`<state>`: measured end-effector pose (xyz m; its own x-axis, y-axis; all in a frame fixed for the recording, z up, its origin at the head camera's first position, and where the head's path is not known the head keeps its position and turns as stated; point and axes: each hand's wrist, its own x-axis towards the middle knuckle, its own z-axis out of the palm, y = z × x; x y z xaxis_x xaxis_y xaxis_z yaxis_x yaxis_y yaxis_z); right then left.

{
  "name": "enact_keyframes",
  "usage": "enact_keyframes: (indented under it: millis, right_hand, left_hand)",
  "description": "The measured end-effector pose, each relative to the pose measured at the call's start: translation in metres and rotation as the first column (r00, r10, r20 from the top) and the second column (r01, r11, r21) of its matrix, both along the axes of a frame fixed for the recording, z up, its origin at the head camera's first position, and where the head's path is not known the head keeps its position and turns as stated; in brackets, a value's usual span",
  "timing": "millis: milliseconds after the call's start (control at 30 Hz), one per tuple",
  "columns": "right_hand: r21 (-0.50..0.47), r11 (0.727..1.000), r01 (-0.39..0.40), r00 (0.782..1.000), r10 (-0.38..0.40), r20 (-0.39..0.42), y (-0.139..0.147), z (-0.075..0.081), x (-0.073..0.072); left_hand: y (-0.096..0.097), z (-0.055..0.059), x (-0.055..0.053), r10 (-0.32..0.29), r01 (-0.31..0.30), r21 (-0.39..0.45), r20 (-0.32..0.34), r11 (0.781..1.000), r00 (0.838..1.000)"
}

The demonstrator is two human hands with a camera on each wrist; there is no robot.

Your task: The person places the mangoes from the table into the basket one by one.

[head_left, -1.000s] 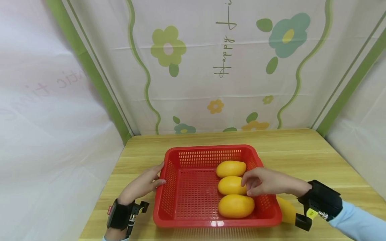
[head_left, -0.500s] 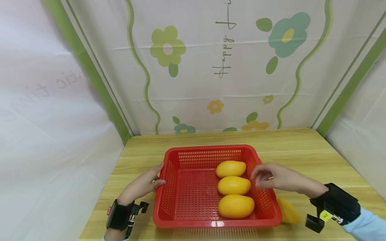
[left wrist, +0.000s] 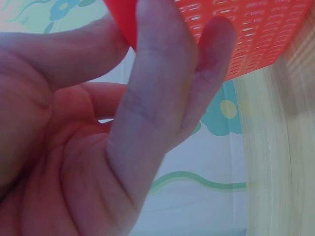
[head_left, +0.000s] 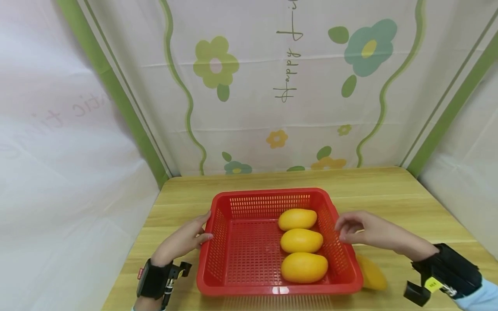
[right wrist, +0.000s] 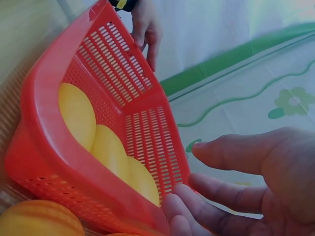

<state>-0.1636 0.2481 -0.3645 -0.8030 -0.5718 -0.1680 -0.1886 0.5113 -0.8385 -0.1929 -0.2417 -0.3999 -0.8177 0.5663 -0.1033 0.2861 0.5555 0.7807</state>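
Note:
A red perforated plastic basket (head_left: pixel 249 255) stands on the table with three yellow mangoes in a column along its right side: a far one (head_left: pixel 297 219), a middle one (head_left: pixel 301 240) and a near one (head_left: pixel 304 268). My left hand (head_left: pixel 183 237) grips the left rim, thumb on top and fingers against the outer wall (left wrist: pixel 256 29). Over the right rim hovers my right hand (head_left: pixel 365 229), fingers loosely bent and holding nothing. From the right wrist view, its fingertips (right wrist: pixel 179 209) appear close to the rim; whether they touch it I cannot tell.
Outside the basket's right wall lies another mango (head_left: pixel 371 273), partly hidden by the rim. The wooden table (head_left: pixel 373 185) is enclosed by a flower-printed cloth (head_left: pixel 249 99) at the back and pale cloth at both sides.
My right hand has drawn back to the right, from above the middle mango to over the basket's right rim. The left hand and the mangoes have stayed in place.

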Motion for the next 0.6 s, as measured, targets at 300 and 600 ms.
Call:
enact_keyframes:
  millis: [300, 600]
  right_hand:
    - [-0.018, 1.000, -0.017, 1.000, 0.016, -0.027, 0.013, -0.009, 0.001]
    - [0.030, 1.000, 0.001, 0.999, 0.000, -0.038, 0.024, -0.023, 0.001]
  left_hand:
    - [-0.003, 0.000, 0.001, -0.005, 0.004, -0.011, -0.009, 1.000, 1.000]
    - [-0.005, -0.001, 0.001, -0.005, 0.005, 0.002, 0.013, 1.000, 1.000]
